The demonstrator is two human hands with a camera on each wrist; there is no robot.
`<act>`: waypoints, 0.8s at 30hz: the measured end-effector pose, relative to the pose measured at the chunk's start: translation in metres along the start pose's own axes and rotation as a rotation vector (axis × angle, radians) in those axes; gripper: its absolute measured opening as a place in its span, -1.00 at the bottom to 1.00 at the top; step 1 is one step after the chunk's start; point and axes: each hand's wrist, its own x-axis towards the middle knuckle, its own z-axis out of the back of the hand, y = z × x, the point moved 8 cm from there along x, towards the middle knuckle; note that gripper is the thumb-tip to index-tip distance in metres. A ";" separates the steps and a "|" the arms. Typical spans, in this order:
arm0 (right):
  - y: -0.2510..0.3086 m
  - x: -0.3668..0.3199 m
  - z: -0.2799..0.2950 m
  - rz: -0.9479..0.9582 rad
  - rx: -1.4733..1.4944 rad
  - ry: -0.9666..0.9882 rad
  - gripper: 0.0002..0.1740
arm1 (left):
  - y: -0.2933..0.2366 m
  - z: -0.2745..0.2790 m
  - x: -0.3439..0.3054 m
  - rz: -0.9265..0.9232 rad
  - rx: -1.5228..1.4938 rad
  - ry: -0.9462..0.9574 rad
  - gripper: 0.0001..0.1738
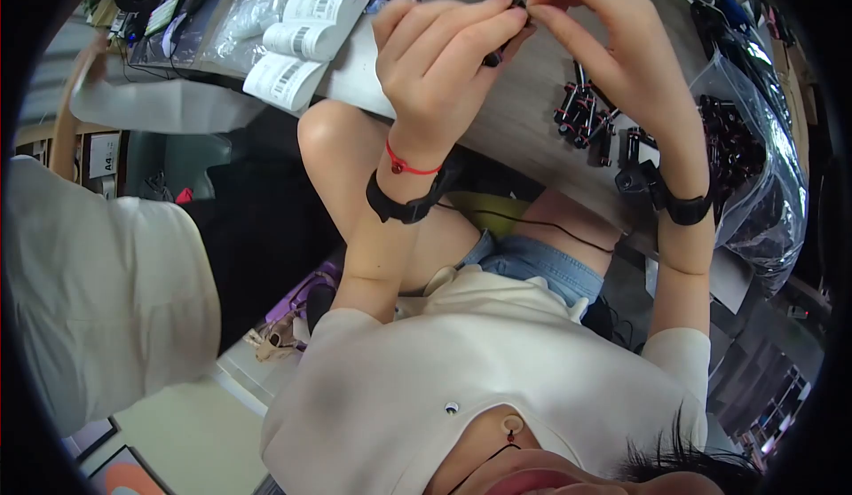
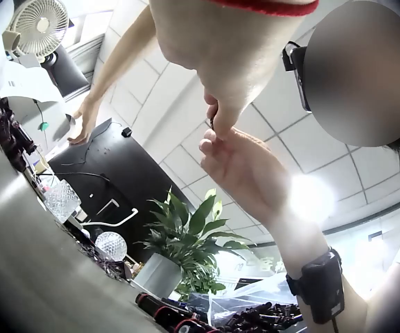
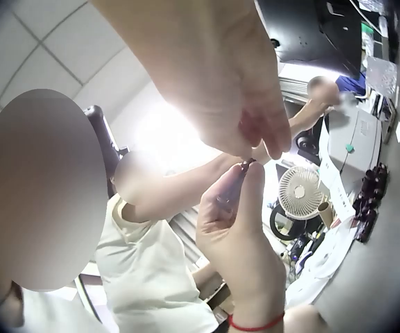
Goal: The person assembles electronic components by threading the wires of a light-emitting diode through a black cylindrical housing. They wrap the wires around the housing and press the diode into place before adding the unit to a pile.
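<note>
My left hand [image 1: 435,64], with a red string at its wrist, is raised over the table edge and pinches a small black part [image 1: 493,57] between thumb and fingers. Most of that part is hidden by the fingers; a dark tip [image 3: 245,166] shows between them in the right wrist view. My right hand [image 1: 612,42] meets it from the other side, thumb and forefinger pinching the end of the part. In the left wrist view the right hand [image 2: 245,170] has its fingertips right against the left hand's.
Several black parts with red rings [image 1: 586,113] lie on the grey table [image 1: 506,109]. A clear bag [image 1: 772,140] of similar parts stands at the right. Barcode label sheets [image 1: 306,38] lie at the left edge. Another person in a white shirt [image 1: 115,291] is at the left.
</note>
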 end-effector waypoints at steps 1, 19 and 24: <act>-0.011 0.006 -0.003 0.011 -0.013 -0.013 -0.90 | 0.000 -0.001 0.003 -0.018 -0.003 -0.012 -0.68; -0.033 -0.011 -0.035 -0.202 0.806 0.162 -0.76 | 0.000 0.014 0.003 0.003 -0.185 -0.173 -0.61; -0.029 -0.013 -0.027 -0.182 0.654 0.086 -0.76 | 0.002 0.009 0.000 -0.010 -0.223 -0.186 -0.60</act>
